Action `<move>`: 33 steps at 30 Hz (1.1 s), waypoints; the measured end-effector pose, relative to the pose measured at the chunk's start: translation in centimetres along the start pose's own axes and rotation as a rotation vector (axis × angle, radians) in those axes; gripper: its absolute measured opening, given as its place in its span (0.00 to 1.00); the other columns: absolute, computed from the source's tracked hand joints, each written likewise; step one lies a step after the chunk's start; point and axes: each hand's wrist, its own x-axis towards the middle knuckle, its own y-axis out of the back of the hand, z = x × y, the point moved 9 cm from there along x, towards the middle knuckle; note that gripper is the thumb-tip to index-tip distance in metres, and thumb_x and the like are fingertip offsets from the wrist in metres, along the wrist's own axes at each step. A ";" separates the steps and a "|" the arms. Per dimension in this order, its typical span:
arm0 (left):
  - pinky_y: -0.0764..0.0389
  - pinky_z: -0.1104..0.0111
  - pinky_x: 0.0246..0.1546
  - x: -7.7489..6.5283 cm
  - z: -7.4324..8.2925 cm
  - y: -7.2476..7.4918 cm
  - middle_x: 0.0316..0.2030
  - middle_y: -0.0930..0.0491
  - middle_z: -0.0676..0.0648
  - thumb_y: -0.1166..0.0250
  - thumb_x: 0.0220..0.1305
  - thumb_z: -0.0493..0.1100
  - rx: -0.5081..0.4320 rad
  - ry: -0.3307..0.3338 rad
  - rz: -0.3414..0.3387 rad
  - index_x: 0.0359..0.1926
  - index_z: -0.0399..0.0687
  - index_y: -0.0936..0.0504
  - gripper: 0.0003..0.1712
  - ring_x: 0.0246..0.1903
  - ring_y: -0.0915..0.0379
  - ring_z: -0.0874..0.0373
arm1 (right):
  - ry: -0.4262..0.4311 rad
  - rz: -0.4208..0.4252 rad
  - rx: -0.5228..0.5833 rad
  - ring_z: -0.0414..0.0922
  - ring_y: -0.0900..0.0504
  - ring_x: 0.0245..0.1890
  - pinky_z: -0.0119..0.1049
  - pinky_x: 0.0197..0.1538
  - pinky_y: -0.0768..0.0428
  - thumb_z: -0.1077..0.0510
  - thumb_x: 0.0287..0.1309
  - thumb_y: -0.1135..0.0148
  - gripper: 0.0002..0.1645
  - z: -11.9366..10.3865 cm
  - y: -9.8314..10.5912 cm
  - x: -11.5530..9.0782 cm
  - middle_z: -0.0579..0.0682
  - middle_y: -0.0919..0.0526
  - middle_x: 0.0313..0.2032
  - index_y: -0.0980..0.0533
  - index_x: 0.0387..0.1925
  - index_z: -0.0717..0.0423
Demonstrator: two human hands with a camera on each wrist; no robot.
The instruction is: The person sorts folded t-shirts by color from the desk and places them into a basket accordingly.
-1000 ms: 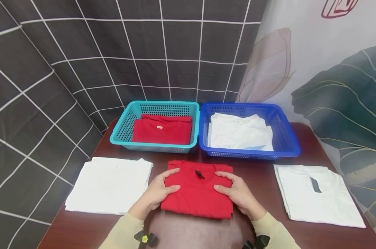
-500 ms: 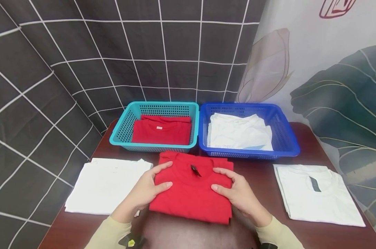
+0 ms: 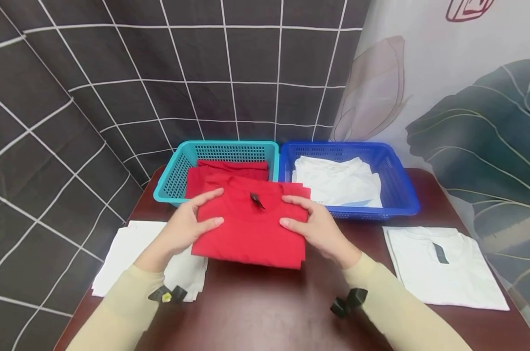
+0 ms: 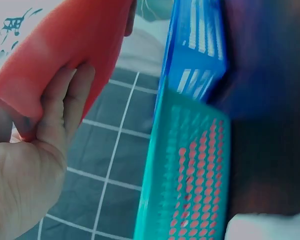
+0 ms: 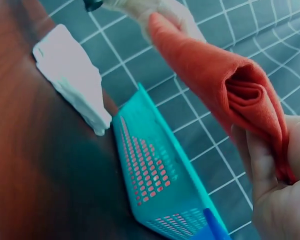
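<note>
Red folded fabric shirt [image 3: 251,231] aloft, left hand [image 3: 181,226] and right hand [image 3: 325,229] grip its sides; likely transfer step, next calls for level lowering into far-left teal perforated plastic basket [image 3: 178,171].

You have a dark cloth [image 3: 252,53] with white grid lines filling the upper left, a leaf-patterned pale cloth [image 3: 449,83] upper right, and a folded white shirt [image 3: 451,278] lower right.
</note>
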 end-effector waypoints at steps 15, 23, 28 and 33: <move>0.18 0.67 0.40 6.7 -2.1 7.8 0.59 0.32 0.46 0.28 0.56 0.47 -0.166 0.065 0.067 0.69 0.68 0.35 0.41 0.50 0.28 0.50 | 0.087 -0.128 0.097 0.53 0.16 0.42 0.44 0.45 0.18 0.57 0.53 0.29 0.38 -3.7 -2.6 11.1 0.55 0.21 0.51 0.31 0.65 0.47; 0.18 0.69 0.40 9.6 -4.3 9.9 0.64 0.37 0.46 0.29 0.57 0.43 -0.244 0.095 0.091 0.69 0.70 0.34 0.41 0.52 0.31 0.52 | 0.072 -0.069 0.078 0.53 0.15 0.40 0.43 0.43 0.17 0.56 0.51 0.27 0.37 -3.1 -3.8 15.4 0.52 0.23 0.52 0.29 0.63 0.44; 0.19 0.70 0.41 10.2 -5.5 10.4 0.66 0.41 0.45 0.30 0.58 0.43 -0.312 0.128 0.095 0.69 0.70 0.35 0.40 0.59 0.38 0.50 | 0.052 -0.034 -0.009 0.48 0.21 0.47 0.41 0.43 0.17 0.53 0.50 0.26 0.38 -2.7 -4.6 16.9 0.49 0.26 0.55 0.29 0.64 0.41; 0.19 0.71 0.43 10.7 -6.5 10.5 0.67 0.41 0.45 0.32 0.60 0.42 -0.352 0.144 0.090 0.70 0.68 0.36 0.39 0.62 0.41 0.48 | 0.012 -0.015 -0.023 0.47 0.28 0.55 0.40 0.43 0.17 0.51 0.47 0.25 0.42 -2.4 -5.1 17.6 0.47 0.30 0.58 0.31 0.64 0.37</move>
